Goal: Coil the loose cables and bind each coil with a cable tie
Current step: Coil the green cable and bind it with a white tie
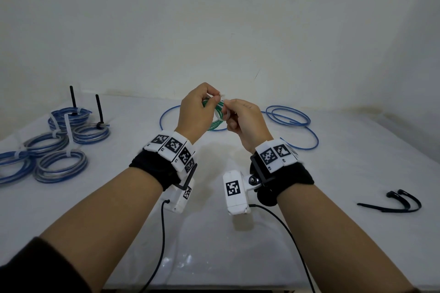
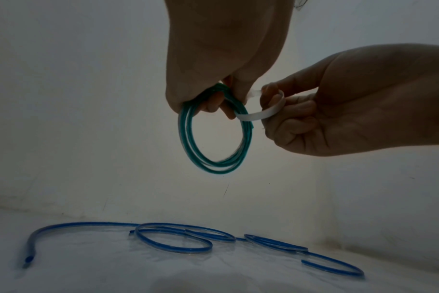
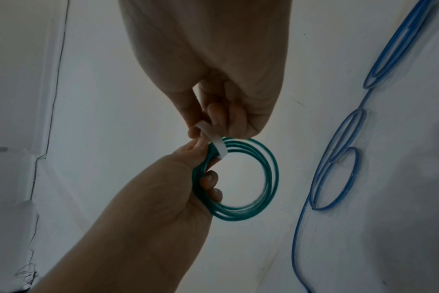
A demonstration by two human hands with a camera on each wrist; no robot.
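Note:
A green cable coil [image 1: 215, 123] [image 2: 214, 167] [image 3: 268, 178] hangs in the air above the table's middle. My left hand [image 1: 195, 109] [image 2: 213, 95] [image 3: 203, 178] grips its upper rim with curled fingers. A white cable tie [image 1: 222, 112] [image 2: 261, 114] [image 3: 217, 143] loops around the coil's strands. My right hand [image 1: 240, 116] [image 2: 288, 111] [image 3: 213, 123] pinches the tie's loop between thumb and fingers, right beside the left hand. A loose blue cable [image 1: 290, 116] [image 2: 173, 239] [image 3: 338, 164] lies in open loops on the table behind the hands.
Several bound blue and grey coils [image 1: 57, 147] sit at the table's left, two with black ties [image 1: 98, 109] sticking upright. Two spare black cable ties [image 1: 400, 202] lie at the right. The white table [image 1: 214, 233] meets a white wall close behind.

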